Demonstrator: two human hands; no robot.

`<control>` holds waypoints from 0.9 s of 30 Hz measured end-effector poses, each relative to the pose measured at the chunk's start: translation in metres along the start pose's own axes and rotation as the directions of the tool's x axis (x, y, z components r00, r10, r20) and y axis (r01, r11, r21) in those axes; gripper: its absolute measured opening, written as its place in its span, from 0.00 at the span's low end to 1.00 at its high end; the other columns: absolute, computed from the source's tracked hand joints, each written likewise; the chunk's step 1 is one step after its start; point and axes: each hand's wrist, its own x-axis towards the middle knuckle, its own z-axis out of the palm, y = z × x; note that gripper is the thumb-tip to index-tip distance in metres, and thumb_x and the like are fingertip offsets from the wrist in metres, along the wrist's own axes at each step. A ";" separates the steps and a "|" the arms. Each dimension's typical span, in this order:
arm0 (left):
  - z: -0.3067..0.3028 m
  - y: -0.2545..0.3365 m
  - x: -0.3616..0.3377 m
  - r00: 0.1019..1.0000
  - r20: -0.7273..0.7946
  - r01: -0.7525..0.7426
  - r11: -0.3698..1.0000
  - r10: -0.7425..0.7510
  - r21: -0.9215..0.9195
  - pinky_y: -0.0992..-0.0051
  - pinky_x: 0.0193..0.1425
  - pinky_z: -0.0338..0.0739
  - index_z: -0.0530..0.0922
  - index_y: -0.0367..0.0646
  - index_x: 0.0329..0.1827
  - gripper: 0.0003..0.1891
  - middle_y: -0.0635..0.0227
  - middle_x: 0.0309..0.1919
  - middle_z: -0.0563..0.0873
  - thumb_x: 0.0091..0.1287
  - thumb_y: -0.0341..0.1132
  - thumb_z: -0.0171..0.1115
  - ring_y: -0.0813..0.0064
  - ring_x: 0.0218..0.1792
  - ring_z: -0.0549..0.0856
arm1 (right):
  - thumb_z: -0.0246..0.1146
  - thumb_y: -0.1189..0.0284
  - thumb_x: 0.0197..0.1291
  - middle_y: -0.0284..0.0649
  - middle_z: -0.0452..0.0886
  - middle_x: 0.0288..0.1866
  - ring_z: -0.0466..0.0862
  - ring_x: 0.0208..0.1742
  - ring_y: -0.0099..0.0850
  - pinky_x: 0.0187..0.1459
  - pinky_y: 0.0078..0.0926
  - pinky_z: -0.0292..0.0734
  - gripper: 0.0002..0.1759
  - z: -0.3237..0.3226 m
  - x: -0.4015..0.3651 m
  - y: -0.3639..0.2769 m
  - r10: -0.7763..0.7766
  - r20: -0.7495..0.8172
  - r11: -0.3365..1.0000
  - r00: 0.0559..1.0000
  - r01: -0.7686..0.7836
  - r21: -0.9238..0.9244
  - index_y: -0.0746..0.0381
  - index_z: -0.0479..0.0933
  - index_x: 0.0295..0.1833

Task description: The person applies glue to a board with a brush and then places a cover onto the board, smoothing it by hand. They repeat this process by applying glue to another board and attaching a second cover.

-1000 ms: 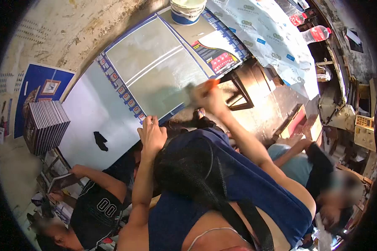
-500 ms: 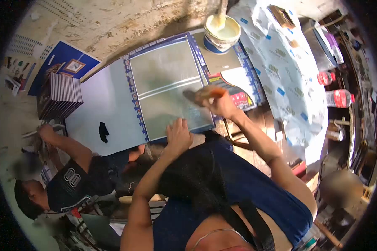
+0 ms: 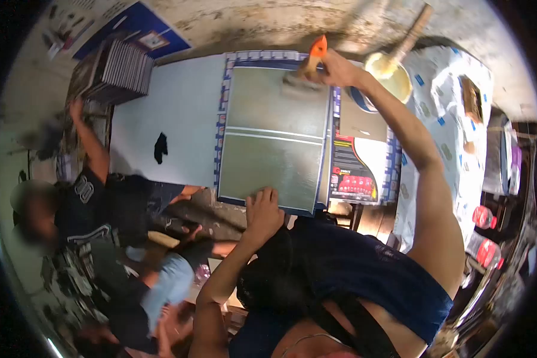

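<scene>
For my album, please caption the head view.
Right hand holding a brush over a grey sheet, left hand at its near edge.

Brush (image 3: pixel 309 71), its bristles blurred, handle partly covered by the right hand (image 3: pixel 342 69); bucket (image 3: pixel 360 99) partly hidden behind the right forearm (image 3: pixel 395 113); leaflet (image 3: pixel 352 170) print too small to read.

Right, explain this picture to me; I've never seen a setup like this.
There is no machine here: these are a person's bare hands, seen by a camera worn on that person's head, facing forward and down. The right hand grips a wide wooden brush with an orange-tipped handle, over the far end of a flat grey-green panel with white lines. The left hand rests on the near edge. Right of the panel stands a round blue-and-white bucket; to its left, a small black scrap lies on a smooth white surface.
</scene>
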 end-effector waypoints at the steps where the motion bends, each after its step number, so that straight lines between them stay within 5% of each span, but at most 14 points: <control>1: 0.000 -0.001 0.000 1.000 -0.014 0.005 1.000 -0.005 -0.011 0.55 0.59 0.66 0.75 0.37 0.59 0.26 0.60 0.56 0.76 0.56 0.37 0.61 0.62 0.56 0.77 | 0.70 0.67 0.52 0.47 0.83 0.30 0.84 0.33 0.45 0.39 0.42 0.79 0.08 0.010 0.007 0.010 -0.167 0.010 0.986 0.986 0.167 0.011 0.57 0.82 0.37; 3: 0.003 -0.001 -0.003 0.999 -0.037 0.000 0.999 -0.001 -0.034 0.55 0.59 0.66 0.75 0.37 0.59 0.26 0.61 0.56 0.76 0.57 0.37 0.62 0.63 0.56 0.77 | 0.70 0.66 0.51 0.46 0.84 0.35 0.84 0.37 0.45 0.39 0.41 0.79 0.10 -0.012 0.035 0.043 0.395 0.314 0.879 0.863 -0.256 -0.402 0.58 0.82 0.37; 4: 0.004 -0.002 -0.004 1.000 -0.027 0.012 0.999 -0.013 -0.043 0.55 0.59 0.66 0.75 0.37 0.59 0.26 0.61 0.56 0.76 0.57 0.37 0.62 0.63 0.56 0.77 | 0.69 0.63 0.54 0.46 0.84 0.37 0.84 0.39 0.45 0.39 0.40 0.79 0.11 -0.022 0.049 0.044 0.331 0.189 0.805 0.925 -0.171 -0.569 0.58 0.81 0.38; 6: 0.005 -0.002 -0.001 0.999 -0.017 0.040 0.997 -0.041 -0.061 0.55 0.59 0.66 0.75 0.36 0.59 0.26 0.61 0.57 0.76 0.56 0.37 0.62 0.63 0.56 0.77 | 0.69 0.62 0.55 0.46 0.83 0.36 0.84 0.38 0.44 0.40 0.39 0.79 0.13 -0.025 0.087 0.028 0.236 0.270 0.923 0.934 -0.129 -0.362 0.59 0.80 0.39; 8: 0.008 -0.006 -0.002 0.999 -0.033 0.034 0.997 -0.036 -0.071 0.55 0.60 0.66 0.75 0.36 0.59 0.26 0.60 0.57 0.76 0.57 0.37 0.62 0.62 0.56 0.77 | 0.70 0.61 0.56 0.48 0.82 0.35 0.83 0.37 0.45 0.42 0.38 0.79 0.14 0.016 0.102 0.004 0.083 0.273 0.996 0.958 -0.088 0.005 0.60 0.79 0.39; 9: 0.010 -0.006 -0.002 0.999 -0.039 0.025 0.997 -0.028 -0.076 0.55 0.60 0.66 0.75 0.36 0.59 0.26 0.60 0.57 0.76 0.57 0.37 0.62 0.62 0.57 0.76 | 0.68 0.62 0.58 0.49 0.82 0.33 0.82 0.36 0.46 0.44 0.37 0.79 0.14 0.044 0.112 -0.012 -0.198 0.214 0.954 0.957 0.138 0.266 0.62 0.79 0.38; 10: 0.011 -0.004 -0.001 0.999 -0.043 0.028 0.996 -0.032 -0.089 0.55 0.60 0.66 0.75 0.36 0.59 0.26 0.60 0.57 0.76 0.57 0.36 0.63 0.62 0.57 0.76 | 0.66 0.65 0.59 0.50 0.84 0.34 0.85 0.38 0.46 0.43 0.40 0.81 0.11 0.082 0.128 0.007 -0.238 0.249 0.962 0.939 0.192 0.196 0.63 0.80 0.40; 12: 0.007 -0.004 -0.005 0.998 -0.045 0.030 0.994 -0.034 -0.103 0.54 0.61 0.66 0.75 0.37 0.60 0.26 0.59 0.57 0.76 0.57 0.36 0.63 0.62 0.58 0.75 | 0.65 0.65 0.58 0.51 0.85 0.34 0.87 0.39 0.46 0.42 0.44 0.81 0.11 0.120 0.178 0.030 0.029 0.370 0.959 0.929 0.078 -0.272 0.63 0.82 0.39; 15: 0.005 -0.006 -0.004 0.998 -0.014 0.059 0.986 -0.062 -0.153 0.52 0.63 0.65 0.75 0.37 0.60 0.27 0.57 0.58 0.75 0.56 0.36 0.64 0.58 0.59 0.74 | 0.64 0.63 0.56 0.51 0.85 0.34 0.87 0.39 0.48 0.41 0.47 0.81 0.12 0.100 0.195 0.004 -0.063 0.026 0.915 0.998 0.068 -0.398 0.62 0.82 0.35; 16: 0.004 -0.015 -0.001 0.993 -0.063 0.091 0.979 -0.105 -0.185 0.51 0.64 0.65 0.74 0.37 0.60 0.27 0.57 0.59 0.75 0.57 0.37 0.64 0.56 0.60 0.73 | 0.63 0.57 0.59 0.50 0.85 0.31 0.86 0.35 0.49 0.39 0.46 0.80 0.17 0.092 0.194 -0.014 0.045 0.190 0.932 0.981 0.028 -0.362 0.62 0.82 0.34; 18: 0.002 -0.042 0.006 0.972 -0.145 0.142 0.955 -0.184 -0.258 0.49 0.65 0.64 0.73 0.37 0.61 0.29 0.56 0.61 0.73 0.57 0.40 0.66 0.52 0.62 0.71 | 0.62 0.53 0.62 0.51 0.84 0.31 0.85 0.35 0.51 0.40 0.47 0.79 0.18 0.095 0.154 -0.064 -0.064 0.311 0.995 0.948 0.084 -0.052 0.59 0.81 0.38; 19: -0.008 -0.053 0.010 0.941 -0.228 0.190 0.949 -0.249 -0.252 0.47 0.65 0.63 0.72 0.37 0.62 0.32 0.56 0.61 0.72 0.56 0.43 0.67 0.51 0.63 0.70 | 0.60 0.50 0.64 0.51 0.83 0.33 0.83 0.35 0.53 0.41 0.49 0.78 0.20 0.096 0.125 -0.093 -0.117 0.193 0.978 0.974 0.079 0.195 0.56 0.81 0.42; 22: -0.023 -0.072 0.023 0.923 -0.217 0.287 0.944 -0.318 -0.162 0.41 0.66 0.60 0.68 0.37 0.64 0.39 0.56 0.63 0.70 0.53 0.50 0.71 0.51 0.65 0.67 | 0.66 0.66 0.53 0.33 0.81 0.47 0.79 0.53 0.36 0.53 0.40 0.74 0.11 0.129 0.065 -0.119 -0.442 0.233 0.897 0.866 0.426 0.119 0.48 0.83 0.43; 27: -0.024 -0.069 0.023 0.943 -0.093 0.309 0.945 -0.319 -0.108 0.41 0.66 0.58 0.66 0.35 0.65 0.46 0.55 0.63 0.69 0.48 0.54 0.74 0.54 0.66 0.67 | 0.63 0.65 0.55 0.34 0.80 0.43 0.77 0.48 0.34 0.50 0.40 0.72 0.05 0.066 -0.024 -0.124 -0.417 0.474 0.908 0.775 0.385 0.169 0.52 0.82 0.35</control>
